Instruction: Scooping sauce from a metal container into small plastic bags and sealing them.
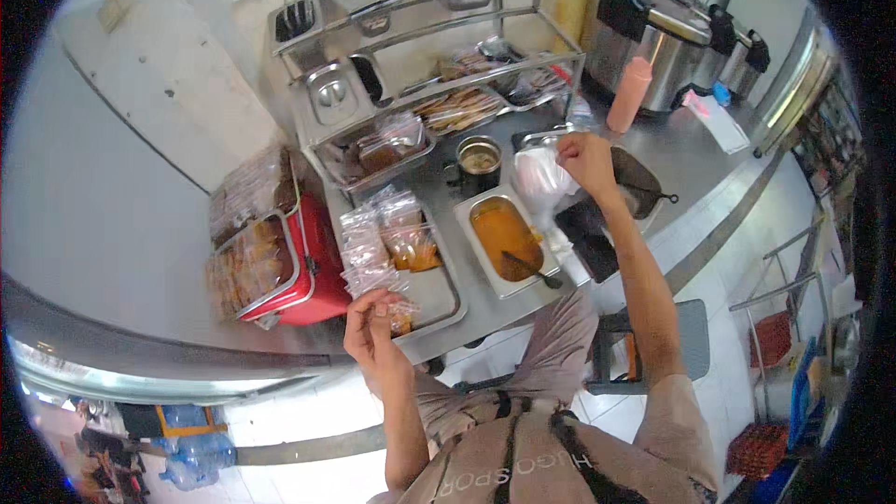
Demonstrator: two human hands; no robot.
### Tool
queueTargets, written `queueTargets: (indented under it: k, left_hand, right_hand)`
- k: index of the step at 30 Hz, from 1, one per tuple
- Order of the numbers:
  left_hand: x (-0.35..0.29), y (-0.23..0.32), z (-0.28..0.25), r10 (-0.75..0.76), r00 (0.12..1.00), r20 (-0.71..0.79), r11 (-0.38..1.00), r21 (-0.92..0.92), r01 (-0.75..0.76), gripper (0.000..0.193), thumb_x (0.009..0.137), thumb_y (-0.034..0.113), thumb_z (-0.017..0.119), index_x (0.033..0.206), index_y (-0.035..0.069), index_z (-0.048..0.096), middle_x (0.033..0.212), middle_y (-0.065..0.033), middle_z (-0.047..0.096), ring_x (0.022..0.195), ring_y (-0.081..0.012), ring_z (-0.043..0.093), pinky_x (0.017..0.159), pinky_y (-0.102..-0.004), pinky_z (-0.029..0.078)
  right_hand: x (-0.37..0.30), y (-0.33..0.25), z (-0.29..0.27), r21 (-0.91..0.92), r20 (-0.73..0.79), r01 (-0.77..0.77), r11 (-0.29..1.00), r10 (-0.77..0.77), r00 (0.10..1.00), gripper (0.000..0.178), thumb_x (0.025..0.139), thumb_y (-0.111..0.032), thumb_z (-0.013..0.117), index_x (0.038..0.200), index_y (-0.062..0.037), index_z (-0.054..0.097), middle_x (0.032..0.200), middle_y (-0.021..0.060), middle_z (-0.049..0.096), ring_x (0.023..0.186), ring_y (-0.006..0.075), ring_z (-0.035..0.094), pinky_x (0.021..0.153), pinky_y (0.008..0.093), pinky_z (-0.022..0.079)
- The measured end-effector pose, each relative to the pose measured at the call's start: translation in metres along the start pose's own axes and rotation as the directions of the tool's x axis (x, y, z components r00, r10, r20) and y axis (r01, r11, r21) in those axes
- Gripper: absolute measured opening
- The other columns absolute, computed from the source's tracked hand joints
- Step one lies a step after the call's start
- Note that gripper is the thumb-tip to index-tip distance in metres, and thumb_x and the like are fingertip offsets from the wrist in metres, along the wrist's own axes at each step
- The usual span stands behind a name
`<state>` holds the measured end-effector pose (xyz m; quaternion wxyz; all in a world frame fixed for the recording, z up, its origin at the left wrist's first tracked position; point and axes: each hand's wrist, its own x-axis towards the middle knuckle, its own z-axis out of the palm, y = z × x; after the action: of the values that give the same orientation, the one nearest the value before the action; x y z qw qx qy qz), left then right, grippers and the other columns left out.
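My left hand [375, 336] pinches the top of a small clear plastic bag [401, 319] with orange sauce in its bottom, at the near left corner of a metal tray [439, 308]. More sauce-filled bags [411, 243] lie in that tray, their clear tops overlapping. To the right, my right hand [588, 165] is closed, its fingertips pressed together beside a white plastic bag bundle [543, 177]; whether they grip anything is too small to tell. Between the hands sits a steel pan of orange sauce [499, 229], a black ladle [532, 267] resting in it.
Behind stands a two-tier metal rack [439, 84] holding pans and packets. A steel mug [479, 161] is before it. A red cooler [317, 261] with packed trays stands left. Right are a pink squeeze bottle [631, 93], steel cookers [667, 47] and a dark pan [637, 182].
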<state>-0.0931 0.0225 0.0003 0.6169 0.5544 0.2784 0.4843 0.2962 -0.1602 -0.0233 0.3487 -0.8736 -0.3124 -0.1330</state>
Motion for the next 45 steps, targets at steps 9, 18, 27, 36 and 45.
queueTargets:
  k: [9,18,27,36,45]
  left_hand:
    - [0.023,0.01,0.071,0.129,0.835,0.534,0.977,0.078,-0.201,0.013,0.092,0.004,0.068,0.103,0.0,0.072,0.092,-0.0088,0.074,0.084,-0.0128,0.066,0.079,-0.0272,0.05]
    - [0.023,0.019,0.049,0.112,0.858,0.501,0.973,0.121,-0.198,0.01,0.089,0.004,0.072,0.098,0.001,0.075,0.083,-0.0085,0.073,0.073,-0.0116,0.064,0.067,-0.0265,0.05]
    - [0.003,-0.001,-0.022,0.058,0.959,0.279,0.9,0.401,-0.171,0.007,0.083,0.0,0.077,0.087,-0.001,0.072,0.076,-0.0052,0.07,0.068,-0.0082,0.062,0.062,-0.0224,0.049]
    - [-0.005,-0.005,-0.004,0.132,0.96,0.246,0.895,0.388,-0.222,0.007,0.081,0.001,0.077,0.086,0.0,0.072,0.078,-0.0081,0.072,0.069,-0.0119,0.067,0.063,-0.0246,0.053]
    - [-0.01,-0.004,0.014,0.333,0.919,0.211,0.758,0.519,-0.394,0.01,0.077,0.002,0.079,0.08,0.003,0.069,0.075,-0.0083,0.067,0.064,-0.0195,0.061,0.059,-0.0302,0.046]
  right_hand:
    - [-0.049,-0.143,-0.072,0.621,0.302,-0.142,0.771,-0.068,0.951,0.016,0.082,-0.001,0.077,0.095,0.0019,0.071,0.086,0.0049,0.074,0.08,0.009,0.068,0.072,0.0249,0.054]
    - [-0.089,-0.218,-0.034,0.678,0.385,-0.126,0.724,-0.204,0.9,0.019,0.083,0.002,0.076,0.1,0.0018,0.068,0.089,0.0043,0.073,0.081,0.0071,0.068,0.069,0.0225,0.052]
    - [-0.149,-0.26,0.017,0.738,0.329,-0.109,0.666,-0.214,0.92,0.029,0.083,-0.009,0.081,0.108,-0.0003,0.069,0.093,0.0063,0.075,0.08,0.0097,0.069,0.07,0.0248,0.055]
    - [-0.161,-0.249,0.022,0.614,0.234,-0.044,0.788,-0.129,0.964,0.033,0.082,-0.003,0.071,0.114,-0.0028,0.064,0.085,0.016,0.073,0.076,0.0284,0.074,0.068,0.0359,0.057]
    - [-0.156,-0.237,0.028,0.575,0.119,-0.001,0.818,-0.083,0.989,0.037,0.079,-0.001,0.07,0.116,-0.0034,0.063,0.079,0.014,0.07,0.066,0.0245,0.069,0.059,0.036,0.054]
